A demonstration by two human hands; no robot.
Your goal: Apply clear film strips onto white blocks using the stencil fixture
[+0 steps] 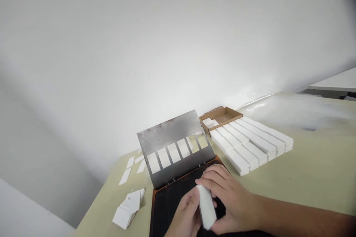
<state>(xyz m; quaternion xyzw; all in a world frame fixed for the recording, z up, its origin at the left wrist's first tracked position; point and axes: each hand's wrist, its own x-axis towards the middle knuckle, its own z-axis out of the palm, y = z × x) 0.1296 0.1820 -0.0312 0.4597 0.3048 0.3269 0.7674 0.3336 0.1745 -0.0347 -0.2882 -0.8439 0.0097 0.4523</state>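
Observation:
Between my hands is a stack of white cards (206,207), held on edge above a black pad. My left hand (187,211) grips its left side, thumb uppermost. My right hand (229,200) wraps over its far end and right side, fingers curled. Below lies the black pad (165,207) in an orange-brown frame. Hinged to its far side, a metal stencil plate (169,126) with a row of rectangular openings stands tilted up. The underside of the stack is hidden by my fingers.
Right of the plate lie rows of stacked white cards (250,144). Behind them a cardboard box (233,113) holds a few white pieces. On the left are a loose pile of white cards (129,207) and several single cards (125,176). Clear plastic sheeting (300,113) covers the back right.

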